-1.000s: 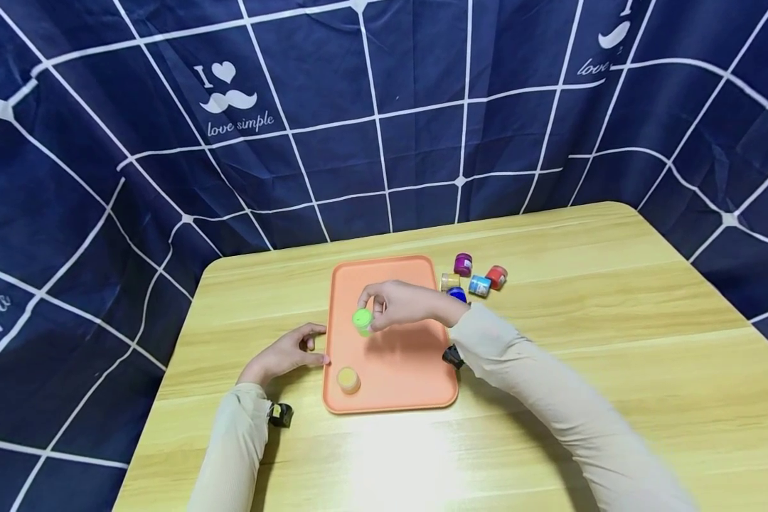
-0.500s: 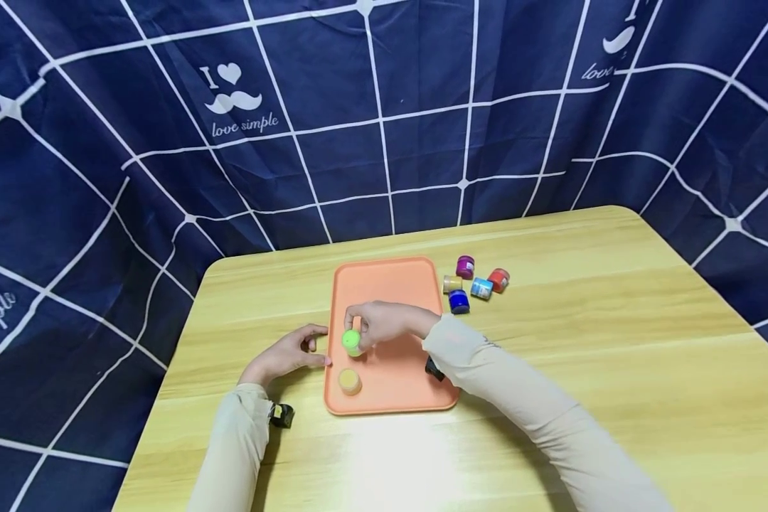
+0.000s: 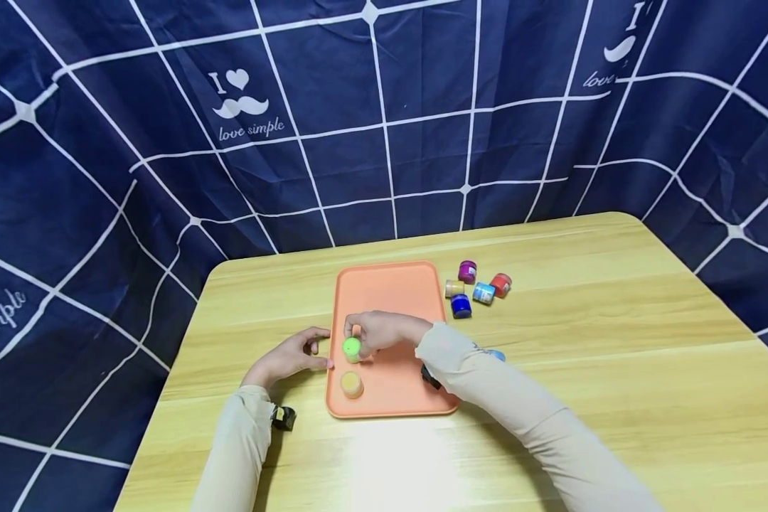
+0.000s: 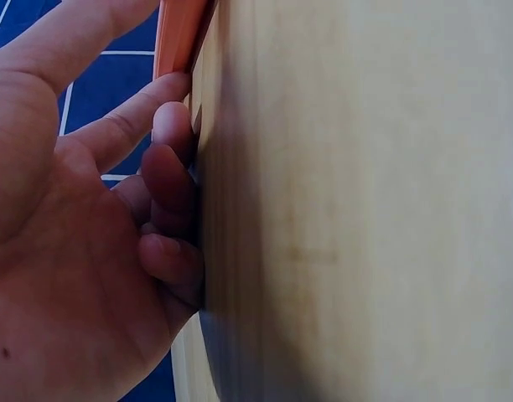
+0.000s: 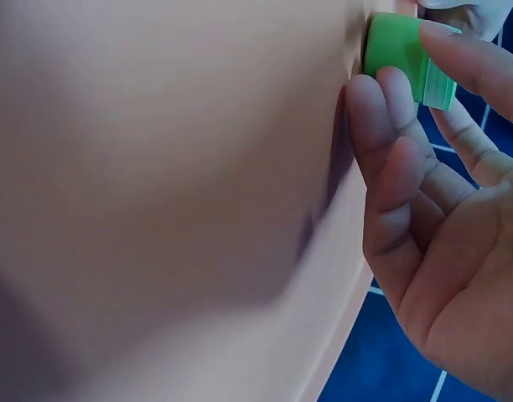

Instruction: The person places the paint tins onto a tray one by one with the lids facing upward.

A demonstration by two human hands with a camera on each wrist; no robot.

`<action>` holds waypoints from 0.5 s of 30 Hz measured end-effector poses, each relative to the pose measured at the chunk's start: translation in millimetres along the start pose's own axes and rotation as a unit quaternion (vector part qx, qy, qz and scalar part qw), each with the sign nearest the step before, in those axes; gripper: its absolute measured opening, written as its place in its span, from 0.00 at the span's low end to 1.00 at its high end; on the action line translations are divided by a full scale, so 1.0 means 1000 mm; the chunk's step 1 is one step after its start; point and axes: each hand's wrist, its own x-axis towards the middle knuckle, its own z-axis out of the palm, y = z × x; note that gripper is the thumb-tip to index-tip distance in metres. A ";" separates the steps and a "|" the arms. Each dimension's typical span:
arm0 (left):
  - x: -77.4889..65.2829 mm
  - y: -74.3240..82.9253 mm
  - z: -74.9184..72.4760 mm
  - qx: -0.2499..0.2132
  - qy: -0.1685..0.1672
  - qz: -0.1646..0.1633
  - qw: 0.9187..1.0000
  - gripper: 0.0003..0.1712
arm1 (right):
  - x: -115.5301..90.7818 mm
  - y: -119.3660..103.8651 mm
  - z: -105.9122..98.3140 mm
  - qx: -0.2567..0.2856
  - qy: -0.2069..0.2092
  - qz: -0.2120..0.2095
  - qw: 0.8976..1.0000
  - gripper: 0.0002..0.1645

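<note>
In the head view, my right hand pinches a small green paint jar between thumb and fingers, low over the left part of the orange tray. The right wrist view shows the jar upright on the tray's surface, the thumb on its lid side and the other fingers loosely bent beside it. Just nearer on the tray stands a yellow-lidded jar, apart from the green one. My left hand rests at the tray's left edge, thumb and a fingertip touching the rim, its remaining fingers loosely curled on the table.
Right of the tray lie several paint jars: purple, yellow, dark blue, light blue and red. Another light blue thing peeks out behind the right sleeve. A dark blue curtain backs the wooden table.
My right hand has carried the green jar left and nearer, down beside the yellow-lidded one. The dark blue jar and a light blue thing have come out from behind the sleeve. My left hand stays put.
</note>
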 end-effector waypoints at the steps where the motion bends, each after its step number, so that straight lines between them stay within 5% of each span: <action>1: 0.000 0.000 0.000 -0.001 0.000 0.000 1.000 0.35 | 0.000 0.000 0.000 0.004 0.001 -0.001 1.000 0.18; 9: 0.000 0.000 0.000 0.004 0.004 0.002 1.000 0.35 | -0.002 0.005 0.002 0.086 0.000 0.005 0.996 0.18; 15: 0.000 0.000 0.000 0.001 0.002 0.000 1.000 0.35 | -0.002 0.008 0.004 0.096 0.001 0.000 0.995 0.17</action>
